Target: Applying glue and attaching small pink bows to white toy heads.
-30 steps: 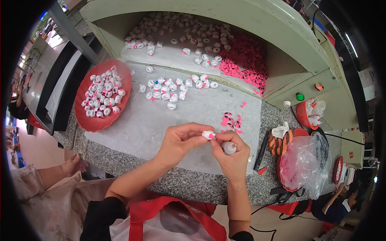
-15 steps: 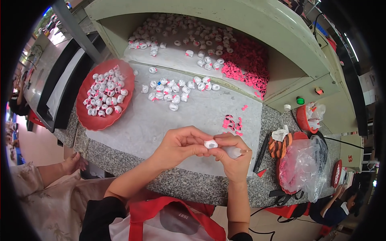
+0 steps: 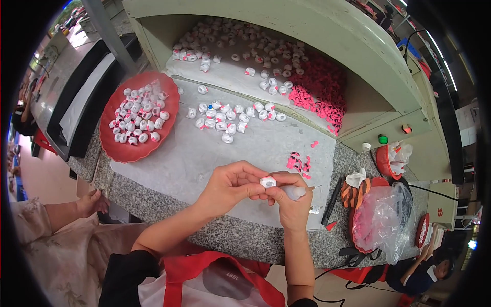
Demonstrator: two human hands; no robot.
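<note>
In front of me, above the sheet's near part, both hands meet at one small rounded white piece (image 3: 267, 182). My left hand (image 3: 227, 188) pinches it from the left with thumb and fingertips. The thumb and fingers of my right hand (image 3: 289, 202) hold its other side. My right hand also keeps a translucent squeeze bottle (image 3: 294, 192) with a thin tip tucked in its grip, the tip pointing right. Several similar white pieces with pink parts (image 3: 228, 129) are grouped on the white sheet (image 3: 169, 148). Small pink-and-black pieces (image 3: 298, 163) are scattered beyond my right hand.
A red scalloped dish (image 3: 113, 146) of white pieces stands left. The pale green cabinet (image 3: 327, 30) behind holds more white pieces and a pink heap (image 3: 319, 102). On the right are an orange-and-black striped cloth (image 3: 355, 193), plastic bags (image 3: 383, 215) and a red basket (image 3: 383, 162). Another person's hand (image 3: 92, 203) is at left.
The view has shifted, so the bench things appear slightly farther right. Both hands keep hold of the white piece. The bottle's tip has swung a little, and a small silvery item shows beside my right wrist.
</note>
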